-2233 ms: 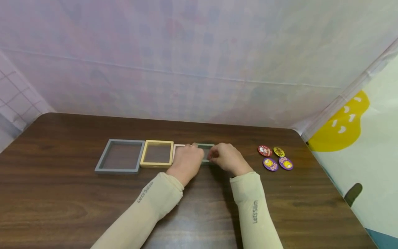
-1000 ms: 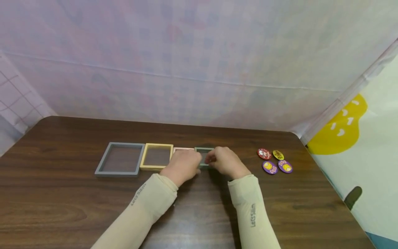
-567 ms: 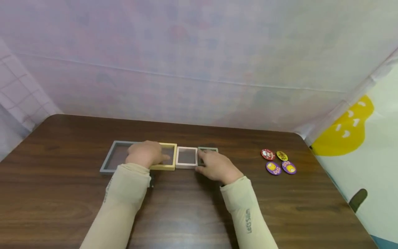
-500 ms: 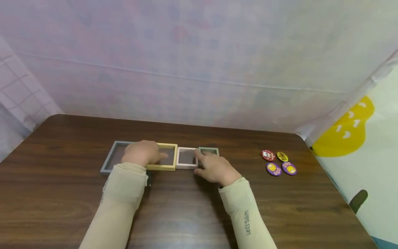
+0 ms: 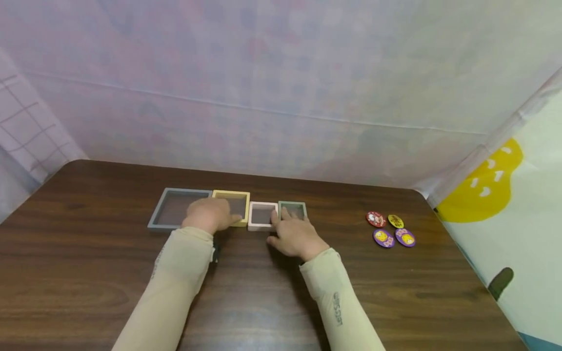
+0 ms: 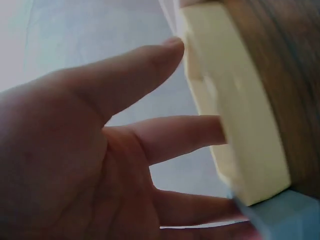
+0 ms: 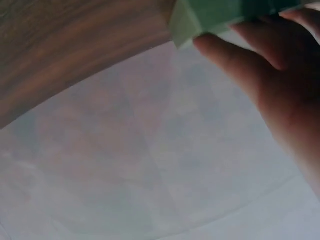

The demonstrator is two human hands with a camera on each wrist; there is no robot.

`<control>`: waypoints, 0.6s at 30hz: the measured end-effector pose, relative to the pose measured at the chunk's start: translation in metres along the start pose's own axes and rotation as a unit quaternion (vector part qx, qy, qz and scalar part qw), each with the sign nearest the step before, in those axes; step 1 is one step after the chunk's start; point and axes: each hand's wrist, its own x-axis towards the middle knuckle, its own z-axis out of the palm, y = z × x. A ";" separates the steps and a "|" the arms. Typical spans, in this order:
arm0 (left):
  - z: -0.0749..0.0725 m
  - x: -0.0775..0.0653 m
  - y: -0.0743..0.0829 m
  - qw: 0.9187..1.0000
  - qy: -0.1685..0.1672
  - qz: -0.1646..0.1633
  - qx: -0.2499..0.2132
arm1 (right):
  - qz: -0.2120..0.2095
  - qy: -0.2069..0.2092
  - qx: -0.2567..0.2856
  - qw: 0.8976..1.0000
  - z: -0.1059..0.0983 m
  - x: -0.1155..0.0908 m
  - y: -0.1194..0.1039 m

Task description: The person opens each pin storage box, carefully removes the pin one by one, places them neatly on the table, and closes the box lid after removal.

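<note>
Four square shallow frames stand in a row, touching or nearly so: blue-grey (image 5: 159, 208), yellow (image 5: 247, 209), pink (image 5: 262, 227) and green (image 5: 292, 202). My left hand (image 5: 208, 215) lies over the join of the blue-grey and yellow ones. In the left wrist view its fingers are extended against the yellow frame (image 6: 240, 100) and reach the blue-grey frame (image 6: 290, 217), thumb apart. My right hand (image 5: 299, 237) has spread fingers on the pink and green frames. The right wrist view shows its fingertips at the green frame (image 7: 215, 15); the other frames are out of sight there.
Several round badges lie to the right: a red one (image 5: 375, 219), a yellow one (image 5: 395, 221) and purple ones (image 5: 384, 238). The dark wooden table (image 5: 246, 302) ends at a pale patterned cloth (image 5: 281, 97) behind the frames.
My left hand has left the pink frame and moved left to the yellow and blue-grey ones. All the frames have slid toward the back, blue-grey and yellow furthest. My right hand's fingers have spread.
</note>
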 end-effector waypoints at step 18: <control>0.016 0.029 -0.002 0.997 0.078 -0.001 0.025 | 0.075 0.020 0.011 0.997 0.001 0.055 0.008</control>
